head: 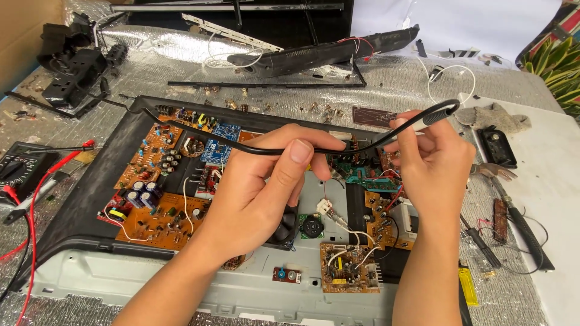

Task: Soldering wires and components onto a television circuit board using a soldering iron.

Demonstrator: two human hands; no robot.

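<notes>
We've got the black cable (272, 149) pinched in our left hand (257, 196) and its grey end gripped in our right hand (432, 166), right above the opened chassis (78, 199) with boards (160, 220) still wired in underneath.

— What sort of place is this?
— An electronics repair bench: an opened chassis (78, 205) full of orange circuit boards (160, 220), a multimeter (21, 166) with red leads (33, 199), pliers (501, 181), all on silver foil padding (181, 45).
</notes>
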